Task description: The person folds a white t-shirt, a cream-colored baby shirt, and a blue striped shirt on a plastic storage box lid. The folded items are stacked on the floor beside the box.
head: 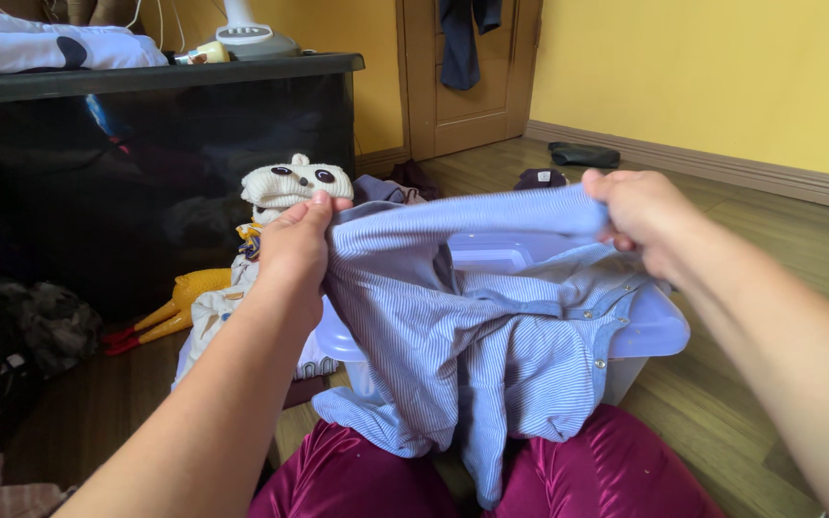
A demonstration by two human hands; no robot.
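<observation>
Wooden floor [760,240], bearing a translucent plastic bin [659,326]. Yellow rubber chicken [179,302] at left. Dark cloth [582,153] near the baseboard.

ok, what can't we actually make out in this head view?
- Inside of the plastic tub: hidden by the striped garment that the left hand and right hand hold up.
- Right hand's fingertips: folded behind the cloth.
- Clothes on the door: cut off by the top edge.
- Dark items on the floor: too small to tell.
- Inside the black cabinet: too dark, only reflections.
</observation>
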